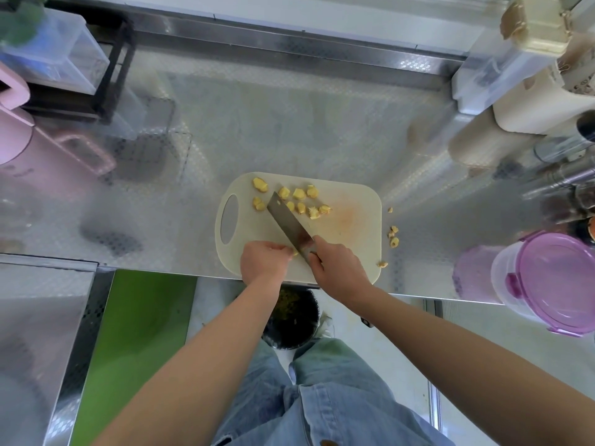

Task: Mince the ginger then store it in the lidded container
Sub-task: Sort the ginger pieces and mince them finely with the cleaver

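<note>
Landmark: cutting board [354, 239], lying on the counter [289, 123] at its near edge.
Ginger: the ginger pieces [299, 194] are coarse chunks spread over the board's far half, not yet minced.
Strays: a few stray bits [393, 236] lie on the counter just off the board's right edge.
Right hand: the right hand [338, 262] is closed around the handle of the knife [288, 222], over the board's near edge, with the blade slanting toward the chunks.
Left hand: the left hand [264, 260] has its fingers curled at a small yellow bit, just beside the blade's heel. I cannot tell whether it pinches the bit or only steadies it.
Container: the lidded container [515, 278], with its purple lid on, stands well to the right of the board.
Risk, fingers: the left fingertips are very close to the edge, so a hurried chop could nick them.
Risk, loss: loose chunks may skip off the board under chopping, as the strays suggest. A bin [291, 320] sits below the board's near edge.
Risk, board: it overhangs the counter edge slightly and could shift.
Writing: none is legible, and the print on packaging far right of the board is too blurred to read.
</note>
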The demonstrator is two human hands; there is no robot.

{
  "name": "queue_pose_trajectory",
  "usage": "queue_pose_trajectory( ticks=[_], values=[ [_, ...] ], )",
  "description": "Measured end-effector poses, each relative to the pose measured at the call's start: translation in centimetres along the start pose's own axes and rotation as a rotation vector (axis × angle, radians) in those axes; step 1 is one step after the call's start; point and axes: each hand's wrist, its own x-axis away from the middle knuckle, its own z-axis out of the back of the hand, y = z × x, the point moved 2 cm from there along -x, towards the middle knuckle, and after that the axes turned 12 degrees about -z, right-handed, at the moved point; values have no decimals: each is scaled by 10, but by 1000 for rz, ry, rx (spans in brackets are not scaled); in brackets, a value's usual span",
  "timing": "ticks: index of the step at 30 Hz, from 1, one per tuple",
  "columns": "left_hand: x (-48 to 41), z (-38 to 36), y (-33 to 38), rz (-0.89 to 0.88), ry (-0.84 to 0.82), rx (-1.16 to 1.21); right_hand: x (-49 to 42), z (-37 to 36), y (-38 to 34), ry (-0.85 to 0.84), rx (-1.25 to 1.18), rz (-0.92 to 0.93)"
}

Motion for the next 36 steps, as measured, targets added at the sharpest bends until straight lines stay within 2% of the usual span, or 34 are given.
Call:
queue_pose_trajectory(
  ticks=[9,25,36],
  values=[
    [1,0,-2,-14,24,-8,7,16,0,-1,-29,31],
    [1,0,-3,-32,24,-22,0,-1,-8,-44,42,7],
    [-2,-1,-6,-47,27,-23,-1,8,-2,0,-50,9]
  ],
)
